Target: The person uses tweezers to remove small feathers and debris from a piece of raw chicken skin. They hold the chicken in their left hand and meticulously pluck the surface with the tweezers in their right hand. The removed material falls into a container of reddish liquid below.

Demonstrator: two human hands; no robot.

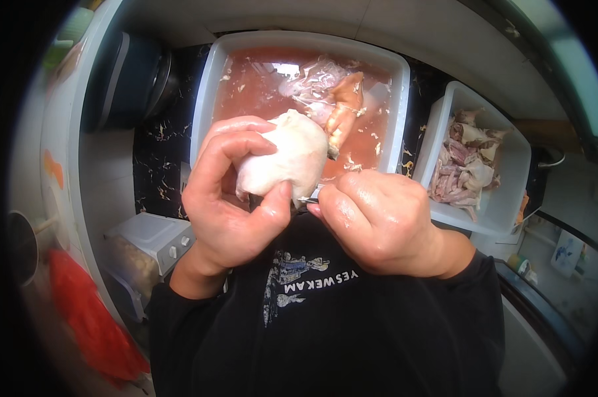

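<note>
A pale, skinned-looking piece of poultry [291, 154] is held up in my left hand [234, 198], fingers over its far side and thumb on its near edge. Close to its lower right edge, my right hand [373, 218] is closed around a small dark tool [309, 200], whose tip meets the meat; most of the tool is hidden, so its kind is unclear. Beneath and beyond my hands stands a white plastic tub [400, 119] of reddish water. In that water lie a tan piece of meat with skin [346, 111] and paler pieces [318, 82], with small scraps floating around.
To the right, a second white tub [497, 218] holds several raw meat pieces [465, 168]. A dark pot or basin [130, 79] stands at the left on the black patterned counter [160, 149]. Lower left are a white appliance with knobs [152, 235] and a red bag [90, 322].
</note>
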